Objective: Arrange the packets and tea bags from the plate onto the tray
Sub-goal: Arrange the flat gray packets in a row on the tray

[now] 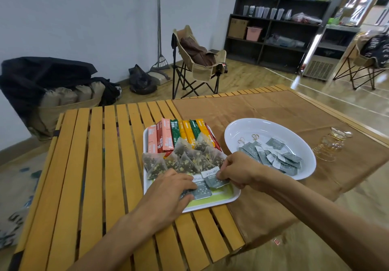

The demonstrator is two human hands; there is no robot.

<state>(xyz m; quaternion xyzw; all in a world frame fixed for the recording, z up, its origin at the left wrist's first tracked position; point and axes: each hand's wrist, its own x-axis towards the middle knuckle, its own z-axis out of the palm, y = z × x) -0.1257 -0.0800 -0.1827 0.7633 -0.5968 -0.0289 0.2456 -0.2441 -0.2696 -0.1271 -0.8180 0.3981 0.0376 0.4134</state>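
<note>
In the head view, the left hand (pixel 168 188) lies over the near-left part of the white rectangular plastic tray with a green base (pixel 232 196), fingers bent down onto a grey paper sachet with white print (pixel 201 189), thumb touching its near edge. The right hand (pixel 237 170) sits just to its right, fingers curled, pinching the corner of a second grey paper sachet (pixel 212 179) that overlaps the first. Just beyond both hands lies a cluster of translucent pyramid tea bags (pixel 185 157), and beyond those a row of long stick packets in pink, red, green and orange (pixel 179 133) reaching the tray's far edge. The tray's near-right corner shows bare green beside the right hand. To the right of the right hand, close to the tray but apart from it, stands the white oval plate (pixel 252 125), holding a heap of grey sachets (pixel 273 154). Farther right is a clear glass cup (pixel 330 146) on the brown cloth (pixel 273 106). Left of the left hand stretches the yellow slatted wooden tabletop (pixel 84 165), open to its edge.
</note>
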